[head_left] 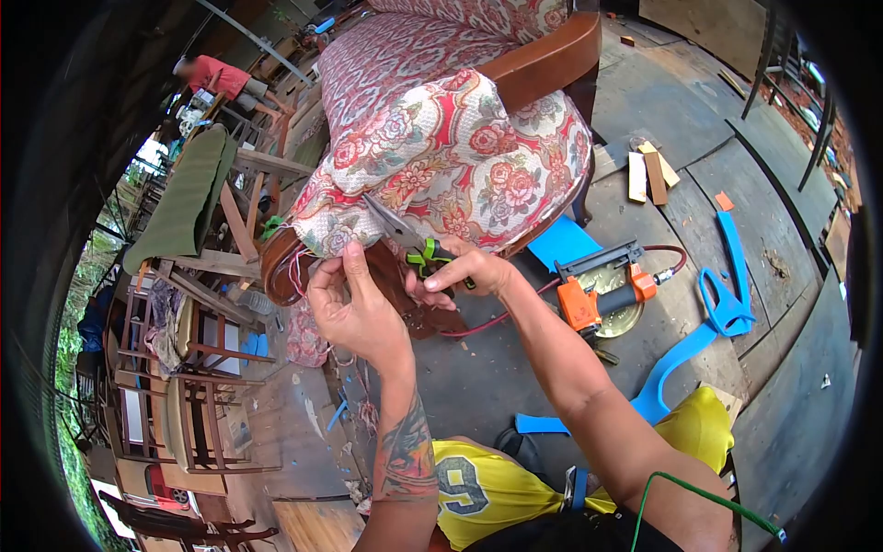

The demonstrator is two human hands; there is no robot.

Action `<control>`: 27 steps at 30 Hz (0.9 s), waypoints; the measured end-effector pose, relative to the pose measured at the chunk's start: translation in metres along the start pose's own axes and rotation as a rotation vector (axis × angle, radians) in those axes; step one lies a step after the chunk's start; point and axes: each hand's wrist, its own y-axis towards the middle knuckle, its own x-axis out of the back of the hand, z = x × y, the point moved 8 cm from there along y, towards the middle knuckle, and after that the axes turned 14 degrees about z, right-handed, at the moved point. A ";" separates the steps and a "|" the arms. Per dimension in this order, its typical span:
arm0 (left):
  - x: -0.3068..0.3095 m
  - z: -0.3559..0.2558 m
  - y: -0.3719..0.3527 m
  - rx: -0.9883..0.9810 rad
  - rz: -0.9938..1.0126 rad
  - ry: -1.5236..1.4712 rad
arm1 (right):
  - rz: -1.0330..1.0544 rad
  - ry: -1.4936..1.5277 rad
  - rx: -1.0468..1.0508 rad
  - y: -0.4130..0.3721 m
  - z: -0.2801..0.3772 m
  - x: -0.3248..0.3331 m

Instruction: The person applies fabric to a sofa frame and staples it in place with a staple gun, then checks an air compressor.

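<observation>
The floral upholstery fabric [418, 152], red, cream and green, drapes over the front end of a wooden-armed sofa. My left hand [361, 308] pinches its lower edge between thumb and fingers, where loose threads hang. My right hand [464, 269] is closed around the green-and-black handles of a pair of scissors [394, 224]. Their grey blades point up and left and lie against the fabric, just above my left fingertips. Whether the blades have fabric between them I cannot make out.
An orange-and-black staple gun [593, 299] with a red hose lies right of my right arm, by a round tin [621, 317]. Blue strips [681, 354] and wood offcuts [655, 177] lie on the floor. Chair frames [207, 405] stand left; a person [221, 78] bends over at the back.
</observation>
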 end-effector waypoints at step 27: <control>0.005 0.004 -0.001 -0.035 0.038 -0.007 | -0.856 -1.066 -0.099 -0.027 0.041 -0.042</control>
